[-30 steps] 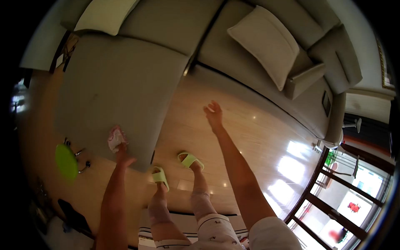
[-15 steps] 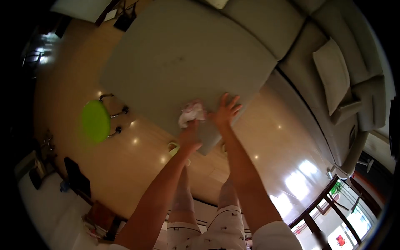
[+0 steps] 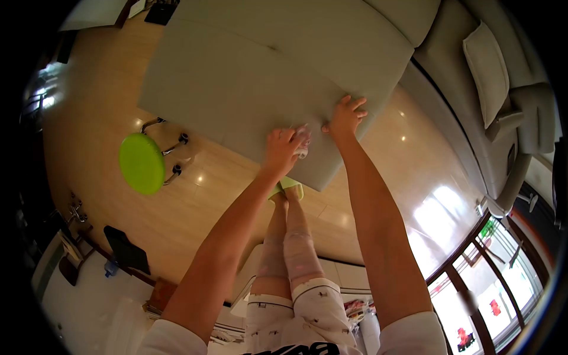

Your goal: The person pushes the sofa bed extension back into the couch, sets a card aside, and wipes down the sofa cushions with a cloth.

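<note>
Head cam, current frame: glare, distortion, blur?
Head view: fisheye bowing, worst toward the black borders; bright glare patches on the floor near the blown-out glass doors; smaller light spots elsewhere; green stool fairly crisp; cloth by the left hand lacks fine detail.

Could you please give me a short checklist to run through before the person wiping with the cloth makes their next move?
1. Pink-and-white cloth at the fingers of the left hand: ok, bunched up.
2. Right hand free of objects: ok, fingers spread, nothing seen in it.
3. Right hand pressing on the grey seat: cannot tell; it is over the seat, but contact is unclear.
4. Seat free of marks: not ok, a small dark spot shows beyond the hands.
5. Green stool apart from the feet: ok, it stands off to the left.
</note>
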Demonstrator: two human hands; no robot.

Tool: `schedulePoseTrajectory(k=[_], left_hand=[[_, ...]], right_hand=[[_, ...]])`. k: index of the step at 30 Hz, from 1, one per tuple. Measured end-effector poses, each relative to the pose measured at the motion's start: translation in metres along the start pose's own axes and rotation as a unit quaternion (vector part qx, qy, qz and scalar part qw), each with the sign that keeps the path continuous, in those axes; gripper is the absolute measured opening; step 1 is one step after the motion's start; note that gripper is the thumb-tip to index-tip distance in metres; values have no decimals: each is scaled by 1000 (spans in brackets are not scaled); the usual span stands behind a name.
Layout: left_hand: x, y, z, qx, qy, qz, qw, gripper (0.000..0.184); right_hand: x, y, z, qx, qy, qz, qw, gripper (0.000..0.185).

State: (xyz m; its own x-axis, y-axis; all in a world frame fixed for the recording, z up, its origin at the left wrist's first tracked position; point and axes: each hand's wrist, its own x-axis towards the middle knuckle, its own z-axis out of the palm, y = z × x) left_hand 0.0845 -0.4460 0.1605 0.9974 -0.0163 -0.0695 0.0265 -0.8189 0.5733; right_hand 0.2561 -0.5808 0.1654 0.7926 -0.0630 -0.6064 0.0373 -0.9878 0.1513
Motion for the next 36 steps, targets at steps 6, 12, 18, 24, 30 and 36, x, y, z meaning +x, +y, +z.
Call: schedulePoseTrajectory(k=[6,12,18,24,30,36], left_hand=[[-132,-48,9,-227,-112,-323,912,44],[-130,-127,-37,-397,91,-521,750,50],[-74,-190,-47,-387,-68,-530,751,63],[-110,-261,41,-256,80,-254,929,48],[-114,-307,41,-486,44,-409,771,90],[-82,-299,-9,-556,-264,-448,648,24]], right_hand=[[1,0,3,-28,-9,6,1000,127],[-7,0,-4,1,-6,4,1000,127],[-13,21,20,110,46,-24,993,127],[-31,36,106,245,171,-76,951,96],[-147,-116,187,195,245,74,947,73],[-206,-199,198,291,233,35,927,80]])
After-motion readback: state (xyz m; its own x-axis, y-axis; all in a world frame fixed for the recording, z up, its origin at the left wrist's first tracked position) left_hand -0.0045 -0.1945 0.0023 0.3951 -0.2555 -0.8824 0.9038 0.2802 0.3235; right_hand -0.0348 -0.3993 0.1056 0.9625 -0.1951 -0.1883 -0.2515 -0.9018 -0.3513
